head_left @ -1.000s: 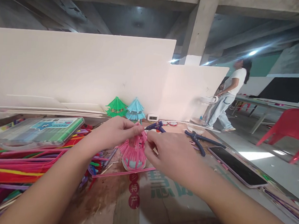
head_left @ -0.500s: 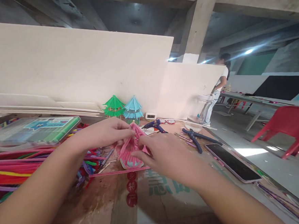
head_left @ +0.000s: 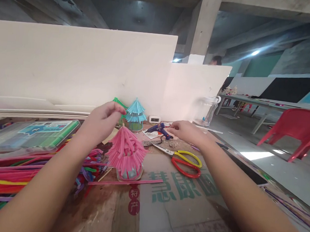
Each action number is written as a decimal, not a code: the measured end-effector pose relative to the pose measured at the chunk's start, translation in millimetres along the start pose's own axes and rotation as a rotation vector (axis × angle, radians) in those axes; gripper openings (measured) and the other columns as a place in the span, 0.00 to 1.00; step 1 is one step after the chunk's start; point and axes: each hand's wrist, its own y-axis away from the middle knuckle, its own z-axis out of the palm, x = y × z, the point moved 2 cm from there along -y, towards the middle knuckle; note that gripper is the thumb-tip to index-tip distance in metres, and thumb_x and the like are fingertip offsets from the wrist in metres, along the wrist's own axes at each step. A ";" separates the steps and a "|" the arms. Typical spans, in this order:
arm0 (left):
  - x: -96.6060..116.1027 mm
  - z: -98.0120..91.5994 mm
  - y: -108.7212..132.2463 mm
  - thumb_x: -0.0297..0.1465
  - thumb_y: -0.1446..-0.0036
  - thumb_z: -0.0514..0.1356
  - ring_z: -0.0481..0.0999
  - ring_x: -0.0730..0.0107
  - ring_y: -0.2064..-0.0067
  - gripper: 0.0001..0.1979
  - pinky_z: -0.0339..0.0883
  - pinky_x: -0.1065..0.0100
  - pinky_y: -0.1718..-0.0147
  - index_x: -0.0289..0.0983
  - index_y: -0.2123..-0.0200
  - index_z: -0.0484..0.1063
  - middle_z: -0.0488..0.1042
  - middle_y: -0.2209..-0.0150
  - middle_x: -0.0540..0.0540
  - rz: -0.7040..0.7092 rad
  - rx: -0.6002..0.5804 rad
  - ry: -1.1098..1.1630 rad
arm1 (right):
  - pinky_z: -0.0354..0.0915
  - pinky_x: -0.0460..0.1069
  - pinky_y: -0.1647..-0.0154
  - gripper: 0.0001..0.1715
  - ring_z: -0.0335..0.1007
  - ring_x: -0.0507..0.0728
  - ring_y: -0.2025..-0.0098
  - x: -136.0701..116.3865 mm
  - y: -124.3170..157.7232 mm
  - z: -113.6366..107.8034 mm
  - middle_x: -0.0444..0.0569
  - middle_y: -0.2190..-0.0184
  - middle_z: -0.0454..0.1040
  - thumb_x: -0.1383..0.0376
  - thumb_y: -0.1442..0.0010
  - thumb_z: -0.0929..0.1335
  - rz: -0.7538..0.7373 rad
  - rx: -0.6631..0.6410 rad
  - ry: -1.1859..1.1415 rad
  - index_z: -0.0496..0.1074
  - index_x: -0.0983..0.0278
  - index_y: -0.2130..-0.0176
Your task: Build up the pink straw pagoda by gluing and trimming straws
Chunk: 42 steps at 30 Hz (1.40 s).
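A pink tiered model (head_left: 127, 147), its roofs made of fuzzy pipe cleaners, stands upright on a clear base in front of me. My left hand (head_left: 104, 121) is just above and left of its tip, apart from it. Its fingers are drawn together, and I cannot make out anything between them. My right hand (head_left: 187, 130) reaches forward beside the handle of a blue glue gun (head_left: 158, 129), fingers loosely stretched; I see nothing held in it. Scissors (head_left: 185, 162) with yellow and red handles lie below that hand. A loose pink pipe cleaner (head_left: 129, 182) lies before the model.
Behind stand a light-blue tiered model (head_left: 136, 111), a green one (head_left: 117, 101) partly hidden, and a small white clock (head_left: 154, 119). Pipe cleaners (head_left: 15, 173) and a plastic case (head_left: 31, 135) are left. A phone (head_left: 243, 164) and clear jug (head_left: 205, 112) are right.
Both hands have come off the pink model. The left rose beside its tip; the right moved right and forward toward the glue gun. The scissors now show. A person behind moved left, behind the board.
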 end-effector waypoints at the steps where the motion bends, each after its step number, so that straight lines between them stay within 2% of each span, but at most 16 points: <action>1: 0.5 -1.6 -0.2 0.38 0.47 0.52 0.62 0.72 0.76 0.14 0.56 0.71 0.76 0.37 0.62 0.72 0.65 0.77 0.52 0.009 0.001 -0.038 | 0.58 0.47 0.68 0.19 0.71 0.57 0.65 6.9 -6.2 10.8 0.52 0.65 0.77 0.55 0.40 0.63 0.029 -0.004 -0.016 0.75 0.64 0.60; 3: 0.4 -3.8 -0.7 0.44 0.47 0.54 0.64 0.71 0.74 0.19 0.56 0.71 0.74 0.37 0.61 0.74 0.68 0.76 0.51 0.047 -0.061 -0.089 | 0.60 0.49 0.62 0.23 0.71 0.60 0.57 20.6 -18.8 31.6 0.58 0.55 0.75 0.57 0.41 0.64 0.069 0.003 -0.034 0.71 0.69 0.51; 5: -2.1 -3.9 -1.4 0.48 0.48 0.54 0.65 0.70 0.72 0.22 0.57 0.71 0.73 0.39 0.60 0.76 0.71 0.73 0.50 0.093 -0.166 -0.130 | 0.60 0.50 0.56 0.27 0.68 0.62 0.50 32.9 -31.8 48.6 0.61 0.48 0.71 0.59 0.41 0.65 0.083 -0.009 -0.072 0.67 0.71 0.46; 7: -6.9 -2.8 -2.4 0.49 0.48 0.55 0.65 0.70 0.72 0.23 0.56 0.72 0.74 0.40 0.60 0.77 0.72 0.72 0.50 0.116 -0.256 -0.160 | 0.61 0.49 0.53 0.28 0.68 0.61 0.49 42.0 -44.7 59.8 0.60 0.48 0.71 0.58 0.40 0.65 0.079 -0.035 -0.126 0.66 0.70 0.45; 10: -12.6 -0.4 -3.8 0.49 0.48 0.55 0.64 0.71 0.74 0.21 0.55 0.72 0.76 0.39 0.65 0.77 0.69 0.76 0.50 0.143 -0.320 -0.168 | 0.63 0.48 0.56 0.25 0.70 0.59 0.52 46.6 -60.7 68.4 0.59 0.50 0.73 0.58 0.40 0.65 0.074 -0.066 -0.201 0.69 0.70 0.47; 13: -11.9 1.1 -4.5 0.47 0.48 0.55 0.66 0.70 0.72 0.20 0.57 0.72 0.74 0.37 0.71 0.77 0.68 0.78 0.50 0.170 -0.290 -0.137 | 0.64 0.47 0.63 0.17 0.73 0.57 0.61 40.7 -70.0 76.2 0.56 0.60 0.77 0.60 0.43 0.68 0.058 -0.103 -0.256 0.74 0.69 0.57; 16: -8.5 3.2 -4.4 0.45 0.49 0.55 0.67 0.68 0.70 0.19 0.58 0.71 0.71 0.37 0.72 0.77 0.70 0.75 0.48 0.155 -0.203 -0.113 | 0.63 0.47 0.69 0.11 0.71 0.56 0.70 32.2 -74.1 85.3 0.54 0.71 0.77 0.64 0.48 0.70 0.065 -0.098 -0.286 0.75 0.70 0.65; 19: -7.9 9.0 -4.0 0.45 0.47 0.55 0.68 0.68 0.69 0.18 0.59 0.70 0.70 0.38 0.70 0.78 0.72 0.72 0.49 0.147 -0.166 -0.107 | 0.62 0.47 0.68 0.10 0.70 0.55 0.68 27.7 -75.9 88.6 0.53 0.69 0.77 0.66 0.48 0.69 0.055 -0.035 -0.340 0.73 0.70 0.64; 22: -11.0 15.2 -4.5 0.45 0.46 0.55 0.70 0.67 0.67 0.18 0.60 0.70 0.68 0.38 0.69 0.78 0.74 0.71 0.49 0.153 -0.189 -0.092 | 0.61 0.45 0.69 0.12 0.69 0.54 0.69 27.8 -75.4 81.6 0.52 0.68 0.76 0.66 0.46 0.68 0.051 0.018 -0.418 0.72 0.70 0.61; 26: -15.0 16.0 -5.2 0.46 0.45 0.55 0.71 0.66 0.66 0.19 0.60 0.70 0.68 0.39 0.64 0.78 0.75 0.70 0.48 0.155 -0.246 -0.090 | 0.58 0.45 0.76 0.14 0.64 0.52 0.78 24.8 -66.9 61.3 0.48 0.81 0.70 0.63 0.44 0.65 0.051 0.020 -0.530 0.74 0.73 0.64; 29: -15.8 15.0 -5.3 0.45 0.45 0.54 0.71 0.65 0.64 0.19 0.60 0.70 0.68 0.39 0.62 0.77 0.75 0.68 0.47 0.161 -0.269 -0.080 | 0.60 0.45 0.75 0.19 0.64 0.52 0.78 15.1 -53.6 43.0 0.46 0.83 0.68 0.61 0.41 0.62 -0.018 0.012 -0.620 0.74 0.71 0.59; 31: -16.0 15.6 -5.4 0.45 0.45 0.54 0.71 0.64 0.63 0.19 0.60 0.70 0.68 0.38 0.63 0.77 0.75 0.67 0.47 0.154 -0.240 -0.070 | 0.63 0.47 0.70 0.20 0.67 0.53 0.74 6.5 -41.6 30.7 0.48 0.81 0.71 0.61 0.41 0.62 -0.092 0.027 -0.707 0.74 0.70 0.56; 35: -14.9 19.0 -5.1 0.45 0.45 0.53 0.70 0.66 0.65 0.20 0.59 0.70 0.69 0.36 0.66 0.77 0.75 0.68 0.47 0.161 -0.204 -0.073 | 0.65 0.50 0.61 0.19 0.73 0.58 0.61 -10.1 -11.4 9.1 0.53 0.66 0.78 0.58 0.46 0.67 -0.247 0.087 -0.898 0.74 0.66 0.57; 38: -13.8 18.6 -4.7 0.44 0.46 0.54 0.70 0.66 0.66 0.19 0.58 0.70 0.69 0.37 0.66 0.77 0.75 0.68 0.48 0.134 -0.209 -0.071 | 0.64 0.50 0.62 0.18 0.72 0.59 0.60 -19.6 10.8 -0.1 0.52 0.66 0.77 0.53 0.46 0.67 -0.314 0.087 -0.837 0.74 0.65 0.64; 42: -12.9 15.8 -4.1 0.42 0.47 0.56 0.70 0.68 0.68 0.17 0.58 0.70 0.69 0.37 0.65 0.78 0.75 0.69 0.49 0.097 -0.232 -0.064 | 0.63 0.49 0.68 0.25 0.70 0.56 0.67 -30.1 29.1 -4.8 0.50 0.71 0.75 0.45 0.45 0.64 -0.425 0.023 -0.663 0.72 0.65 0.68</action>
